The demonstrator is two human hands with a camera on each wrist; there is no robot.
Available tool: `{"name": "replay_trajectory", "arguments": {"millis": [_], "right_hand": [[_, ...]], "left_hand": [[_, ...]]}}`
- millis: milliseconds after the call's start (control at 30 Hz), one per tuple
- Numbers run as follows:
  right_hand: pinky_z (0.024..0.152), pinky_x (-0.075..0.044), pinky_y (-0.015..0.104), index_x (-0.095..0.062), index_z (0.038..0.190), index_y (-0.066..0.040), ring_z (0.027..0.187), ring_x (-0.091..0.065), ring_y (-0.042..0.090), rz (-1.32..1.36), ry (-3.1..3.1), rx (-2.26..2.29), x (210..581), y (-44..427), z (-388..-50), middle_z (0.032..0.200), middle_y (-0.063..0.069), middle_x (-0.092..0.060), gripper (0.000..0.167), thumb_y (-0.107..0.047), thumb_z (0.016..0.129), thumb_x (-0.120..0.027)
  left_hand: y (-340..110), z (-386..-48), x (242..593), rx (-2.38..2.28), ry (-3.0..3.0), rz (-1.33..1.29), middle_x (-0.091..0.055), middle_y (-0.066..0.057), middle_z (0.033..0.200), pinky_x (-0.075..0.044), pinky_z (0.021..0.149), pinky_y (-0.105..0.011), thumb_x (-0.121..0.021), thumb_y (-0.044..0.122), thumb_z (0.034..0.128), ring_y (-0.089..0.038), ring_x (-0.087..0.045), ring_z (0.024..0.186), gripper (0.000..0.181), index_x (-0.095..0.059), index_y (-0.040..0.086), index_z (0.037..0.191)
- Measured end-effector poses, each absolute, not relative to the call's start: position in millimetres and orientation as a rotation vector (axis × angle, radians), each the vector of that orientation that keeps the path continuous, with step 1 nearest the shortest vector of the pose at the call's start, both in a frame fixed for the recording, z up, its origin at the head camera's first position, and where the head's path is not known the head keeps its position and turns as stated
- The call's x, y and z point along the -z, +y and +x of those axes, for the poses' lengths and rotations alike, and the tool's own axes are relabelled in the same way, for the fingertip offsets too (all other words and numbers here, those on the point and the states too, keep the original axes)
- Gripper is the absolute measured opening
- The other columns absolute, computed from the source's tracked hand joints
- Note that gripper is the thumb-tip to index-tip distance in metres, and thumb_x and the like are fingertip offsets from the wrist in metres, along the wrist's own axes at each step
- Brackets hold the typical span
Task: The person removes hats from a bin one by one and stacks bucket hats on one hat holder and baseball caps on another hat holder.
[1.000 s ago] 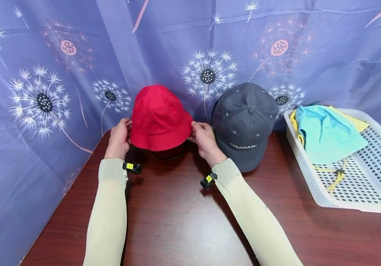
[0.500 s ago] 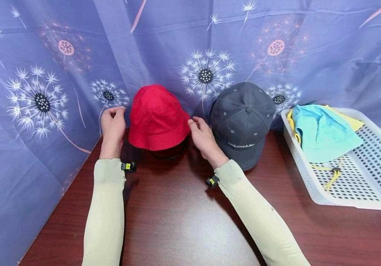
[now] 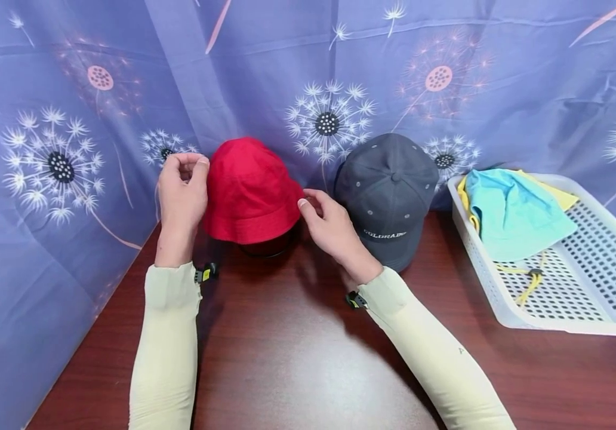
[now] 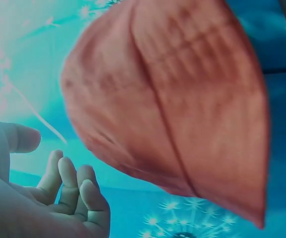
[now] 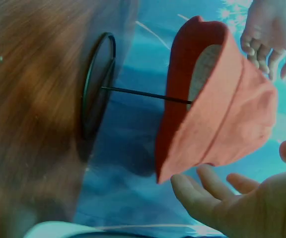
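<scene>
A red bucket hat (image 3: 251, 197) hangs upside-right on a black wire stand (image 5: 143, 94), whose ring base stands on the table. My left hand (image 3: 181, 194) is raised beside the hat's left side. Its loosely bent fingers hold nothing, and the left wrist view shows a gap between them and the hat (image 4: 168, 104). By the right edge of the brim is my right hand (image 3: 335, 230), with thumb and fingers spread apart. In the right wrist view its fingertips (image 5: 182, 186) lie close to the hat; whether they touch it I cannot tell.
A dark grey cap (image 3: 391, 191) lettered "COLORADO" stands right of my right hand. Farther right, a white perforated basket (image 3: 474, 275) holds a light blue hat (image 3: 517, 215), yellow fabric and a yellow cord (image 3: 530, 286). A blue dandelion-print curtain (image 3: 265, 77) closes off the back and left.
Both hands have let go of the red hat's brim. The left hand has risen along the hat's left side; the right hand's fingers have opened near the brim. The hat stays on its stand.
</scene>
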State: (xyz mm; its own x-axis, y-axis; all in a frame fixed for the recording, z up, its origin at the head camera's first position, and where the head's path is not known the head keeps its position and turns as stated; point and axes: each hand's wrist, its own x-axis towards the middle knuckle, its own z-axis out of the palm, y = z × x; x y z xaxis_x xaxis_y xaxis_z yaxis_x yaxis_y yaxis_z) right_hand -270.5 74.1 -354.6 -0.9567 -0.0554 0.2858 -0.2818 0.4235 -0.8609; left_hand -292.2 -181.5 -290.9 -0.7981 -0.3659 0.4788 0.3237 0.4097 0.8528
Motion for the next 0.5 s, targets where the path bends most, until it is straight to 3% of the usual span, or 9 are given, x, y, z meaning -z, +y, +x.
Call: {"name": "replay_trajectory", "arguments": {"millis": [233,500], "right_hand": [[0.101,-0.055,0.033,-0.068,0.139,-0.018,0.107,-0.072,0.01,0.458,-2.409,-1.518,343,88,-248,0.121,-0.001,-0.076,0.037,-0.033,0.107,-0.058],[0.1,-0.057,0.031,-0.067,0.14,-0.015,0.111,-0.071,0.008,0.575,-2.362,-1.565,332,99,-226,0.124,-0.001,-0.075,0.034,-0.022,0.107,-0.061]], "left_hand": [[-172,-278,281,1.398,-2.044,-0.08,-0.061,0.01,0.094,-0.044,0.079,-0.022,-0.064,0.027,0.1021,-0.007,-0.059,0.091,0.016,-0.071,0.015,0.11],[-156,-268,277,1.378,-2.045,-0.199,-0.059,0.01,0.096,-0.045,0.079,-0.023,-0.064,0.019,0.1023,-0.007,-0.058,0.09,0.024,-0.069,0.001,0.117]]}}
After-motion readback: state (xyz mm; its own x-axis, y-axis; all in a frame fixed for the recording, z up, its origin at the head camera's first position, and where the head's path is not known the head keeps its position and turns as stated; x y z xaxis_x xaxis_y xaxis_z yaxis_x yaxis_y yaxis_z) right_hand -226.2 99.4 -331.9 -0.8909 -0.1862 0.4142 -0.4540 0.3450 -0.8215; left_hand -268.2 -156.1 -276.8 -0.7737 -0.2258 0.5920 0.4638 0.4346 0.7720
